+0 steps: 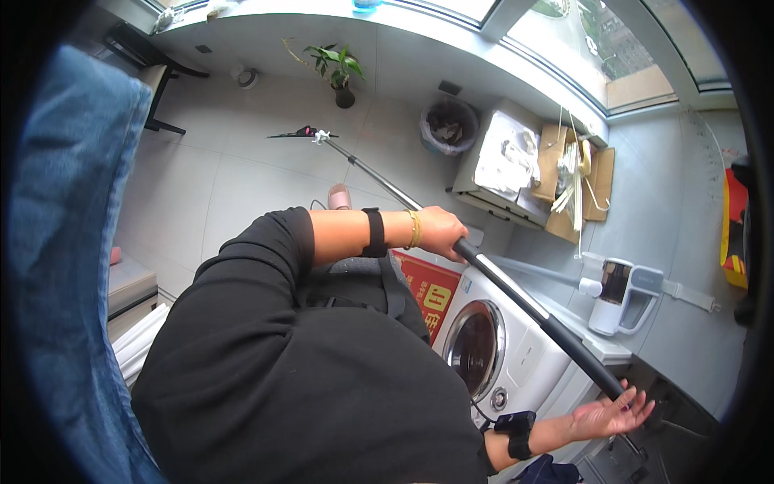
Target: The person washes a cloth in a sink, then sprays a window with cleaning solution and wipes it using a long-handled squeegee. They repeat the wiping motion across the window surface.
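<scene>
My left hand (pixel 444 233) is closed around the dark upper grip of a long-handled floor cleaning tool (pixel 514 279), a mop or squeegee. Its metal pole (pixel 387 184) slants away to a thin black head (pixel 296 134) with pink and white parts, down at the tiled floor. At the grip's near end, my right hand (pixel 614 414) is turned palm up with its fingers spread. That hand seems to touch the end of the grip without closing on it. Below the pole stands a white front-loading washing machine (pixel 514 345).
A cordless vacuum cleaner (pixel 626 296) lies right of the pole. Beyond are a lined waste bin (pixel 448 127), a cabinet (pixel 484 175) and a cardboard box of hangers (pixel 568 181). A potted plant (pixel 343 94) stands by the wall, a chair (pixel 157 91) at far left. Denim (pixel 72 242) hangs close at left.
</scene>
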Available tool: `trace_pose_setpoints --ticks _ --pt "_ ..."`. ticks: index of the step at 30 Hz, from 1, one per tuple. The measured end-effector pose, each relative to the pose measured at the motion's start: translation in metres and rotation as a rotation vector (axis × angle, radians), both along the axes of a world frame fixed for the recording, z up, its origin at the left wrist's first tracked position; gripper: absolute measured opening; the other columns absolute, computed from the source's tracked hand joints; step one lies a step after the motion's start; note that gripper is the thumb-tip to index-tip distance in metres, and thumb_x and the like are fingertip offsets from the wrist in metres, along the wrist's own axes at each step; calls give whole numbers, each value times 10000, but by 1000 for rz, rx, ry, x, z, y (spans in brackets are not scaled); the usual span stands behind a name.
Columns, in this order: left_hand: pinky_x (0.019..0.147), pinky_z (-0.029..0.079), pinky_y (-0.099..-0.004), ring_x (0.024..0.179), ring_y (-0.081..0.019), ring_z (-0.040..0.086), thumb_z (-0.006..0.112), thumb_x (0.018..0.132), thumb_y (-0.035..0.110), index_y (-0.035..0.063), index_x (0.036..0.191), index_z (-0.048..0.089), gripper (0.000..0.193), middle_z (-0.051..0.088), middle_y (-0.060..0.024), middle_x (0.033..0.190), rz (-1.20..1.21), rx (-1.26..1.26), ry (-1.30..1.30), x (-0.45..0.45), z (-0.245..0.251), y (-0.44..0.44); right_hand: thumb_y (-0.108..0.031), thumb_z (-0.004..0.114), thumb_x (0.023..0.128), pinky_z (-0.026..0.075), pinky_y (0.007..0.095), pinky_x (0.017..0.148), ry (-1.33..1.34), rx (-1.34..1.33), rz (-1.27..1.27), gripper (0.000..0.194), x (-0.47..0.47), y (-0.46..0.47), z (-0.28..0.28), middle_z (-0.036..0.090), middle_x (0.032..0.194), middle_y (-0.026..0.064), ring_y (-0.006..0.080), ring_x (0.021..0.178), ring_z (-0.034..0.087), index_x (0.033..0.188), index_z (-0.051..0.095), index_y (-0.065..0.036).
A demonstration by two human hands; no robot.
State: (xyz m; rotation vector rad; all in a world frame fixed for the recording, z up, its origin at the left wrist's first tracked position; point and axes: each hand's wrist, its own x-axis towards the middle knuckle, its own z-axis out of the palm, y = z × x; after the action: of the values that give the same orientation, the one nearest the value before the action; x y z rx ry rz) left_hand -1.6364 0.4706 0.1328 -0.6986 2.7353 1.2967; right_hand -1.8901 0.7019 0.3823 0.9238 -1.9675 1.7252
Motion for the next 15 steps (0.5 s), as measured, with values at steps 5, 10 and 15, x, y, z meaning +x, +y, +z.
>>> trace_pose_setpoints --ticks 5,10,15 --pt "683 520 -414 763 -315 656 658 768 534 95 872 659 451 669 -115 761 -193 23 45 -70 21 79 -349 602 895 413 373 897 1128 1381 -444 320 9 75 44 664 937 30 211 973 574 1076 681 -97" --pt "726 527 -411 812 -313 665 671 759 554 77 939 667 510 681 -120 824 -509 73 -44 -112 51 126 -532 675 711 435 402 792 552 1752 -274 519 42 112 47 660 827 112 287 830 608 981 692 -90" --pt "739 512 -430 832 -339 654 732 725 520 60 945 650 517 676 -134 839 -906 161 -59 -130 59 169 -597 754 554 461 410 607 229 1908 -453 556 81 175 50 643 659 143 350 656 623 782 724 -91"
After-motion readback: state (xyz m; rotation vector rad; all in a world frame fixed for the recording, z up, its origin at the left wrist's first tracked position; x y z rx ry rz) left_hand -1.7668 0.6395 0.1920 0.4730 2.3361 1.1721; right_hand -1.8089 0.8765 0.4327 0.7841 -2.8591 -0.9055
